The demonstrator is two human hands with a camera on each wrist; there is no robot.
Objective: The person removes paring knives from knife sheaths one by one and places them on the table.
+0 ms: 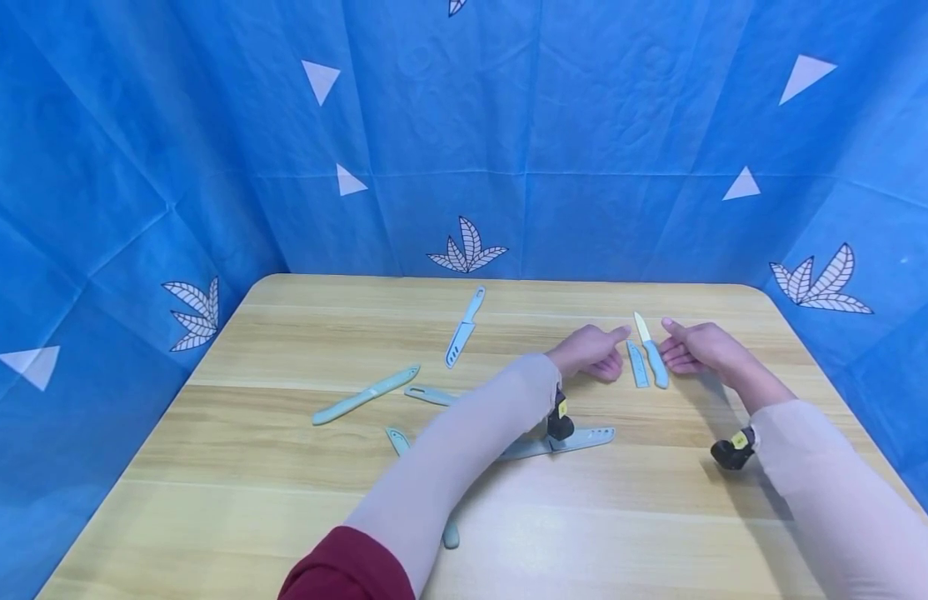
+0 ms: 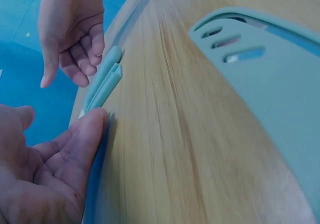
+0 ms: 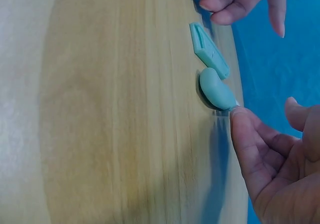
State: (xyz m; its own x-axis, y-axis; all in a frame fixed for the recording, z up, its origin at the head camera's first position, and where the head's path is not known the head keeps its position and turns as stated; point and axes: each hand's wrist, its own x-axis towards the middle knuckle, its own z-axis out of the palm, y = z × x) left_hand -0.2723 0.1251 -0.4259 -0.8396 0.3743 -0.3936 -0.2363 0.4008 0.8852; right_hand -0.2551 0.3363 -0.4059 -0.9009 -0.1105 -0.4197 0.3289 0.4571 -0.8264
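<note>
A small paring knife [image 1: 656, 365] lies on the table's far right part, its pale blade bare and its light-blue handle toward me. Beside it on the left is a slotted blade sheath [image 1: 637, 364]. My left hand [image 1: 593, 352] is just left of the sheath, fingers loosely curled around nothing. My right hand [image 1: 702, 348] is just right of the knife handle, palm turned inward, also holding nothing. In the right wrist view its fingertips come close to the knife handle [image 3: 216, 89]; I cannot tell if they touch.
A sheathed knife [image 1: 460, 337] lies at the back middle of the wooden table [image 1: 232, 467]. Left of centre is a slim green knife-like piece [image 1: 366, 396]. More light-blue pieces, including a long sheath [image 1: 584, 439], lie partly under my left arm. A blue curtain [image 1: 434, 108] hangs behind.
</note>
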